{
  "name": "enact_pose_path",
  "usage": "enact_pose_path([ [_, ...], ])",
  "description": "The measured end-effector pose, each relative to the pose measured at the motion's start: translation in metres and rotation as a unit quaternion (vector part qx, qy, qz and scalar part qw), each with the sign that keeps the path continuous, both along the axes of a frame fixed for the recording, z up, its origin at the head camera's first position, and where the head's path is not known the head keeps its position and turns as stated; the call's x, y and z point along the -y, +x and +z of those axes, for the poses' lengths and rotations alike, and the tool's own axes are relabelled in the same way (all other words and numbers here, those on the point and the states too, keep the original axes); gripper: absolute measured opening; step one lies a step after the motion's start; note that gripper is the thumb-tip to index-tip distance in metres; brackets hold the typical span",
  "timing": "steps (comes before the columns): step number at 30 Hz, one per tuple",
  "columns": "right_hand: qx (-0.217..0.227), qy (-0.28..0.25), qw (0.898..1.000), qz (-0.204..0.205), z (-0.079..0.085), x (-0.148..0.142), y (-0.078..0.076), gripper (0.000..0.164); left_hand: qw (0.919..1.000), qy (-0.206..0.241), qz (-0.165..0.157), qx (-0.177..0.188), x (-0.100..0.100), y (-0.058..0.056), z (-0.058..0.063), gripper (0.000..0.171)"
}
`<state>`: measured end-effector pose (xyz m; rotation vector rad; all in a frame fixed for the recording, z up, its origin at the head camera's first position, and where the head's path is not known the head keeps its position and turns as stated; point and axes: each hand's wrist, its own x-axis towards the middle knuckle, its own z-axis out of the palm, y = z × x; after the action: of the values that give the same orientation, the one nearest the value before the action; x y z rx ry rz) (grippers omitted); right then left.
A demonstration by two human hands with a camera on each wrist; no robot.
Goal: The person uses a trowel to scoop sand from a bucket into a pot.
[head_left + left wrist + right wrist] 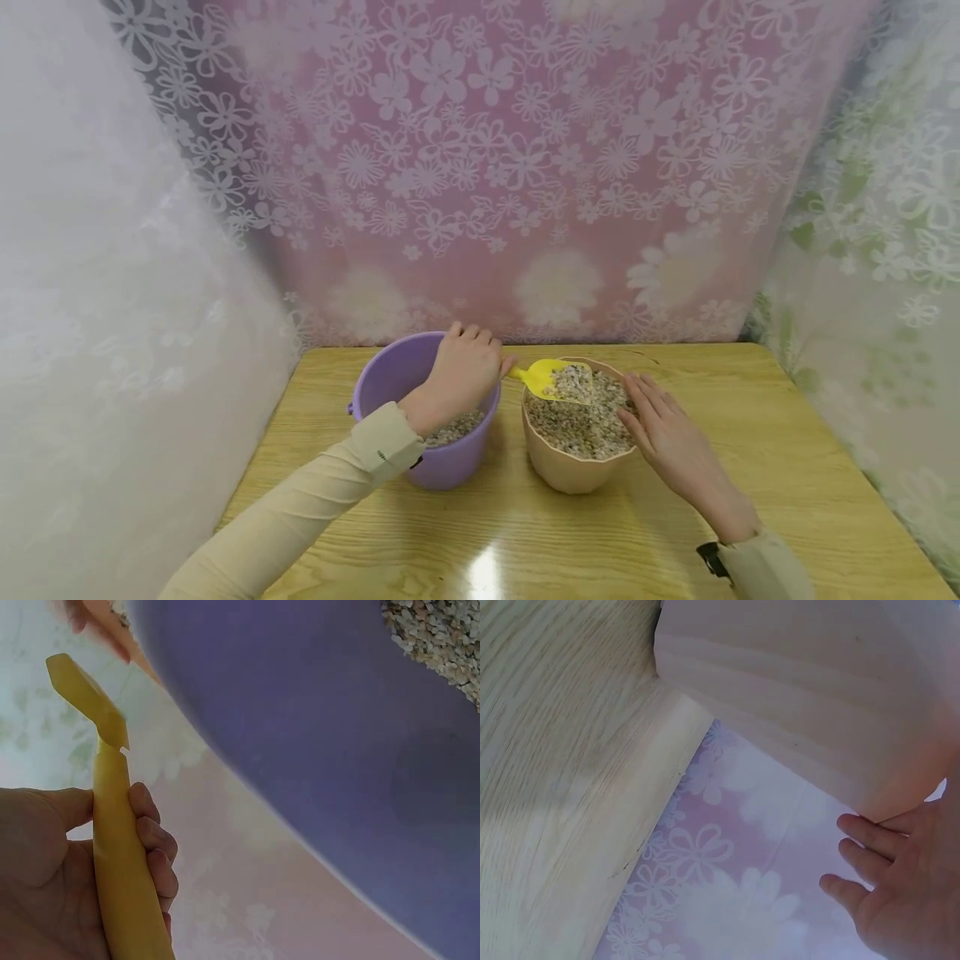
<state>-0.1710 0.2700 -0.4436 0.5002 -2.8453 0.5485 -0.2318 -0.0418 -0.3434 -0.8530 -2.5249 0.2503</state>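
My left hand [465,371] reaches across a purple bucket [450,467] and grips the handle of a small yellow shovel [537,380]. The shovel's blade is over a peach-coloured pot [573,473], with pale gravel [573,381] showing at its front part. In the left wrist view, fingers and thumb wrap the yellow handle [124,855]. Gravel [581,433] fills the pot nearly to its rim; a smaller amount [456,429] lies low in the bucket. My right hand [678,446] rests on the pot's right side, its fingers extended along the wall, as the right wrist view shows.
Bucket and pot stand side by side on a wooden table [390,550], the bucket to the left. A pink flowered curtain [480,208] hangs behind the table's back edge. Pale sheets [150,317] flank the left side, and a leaf-patterned one [877,333] the right.
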Motion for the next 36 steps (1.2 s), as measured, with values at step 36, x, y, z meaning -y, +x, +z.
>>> enact_pose_path([
  [36,-0.027,-0.010,1.000,0.011,-0.007,-0.007,-0.003,0.058,0.9725,-0.227,-0.042,-0.029,-0.059,-0.011,0.006,0.053],
])
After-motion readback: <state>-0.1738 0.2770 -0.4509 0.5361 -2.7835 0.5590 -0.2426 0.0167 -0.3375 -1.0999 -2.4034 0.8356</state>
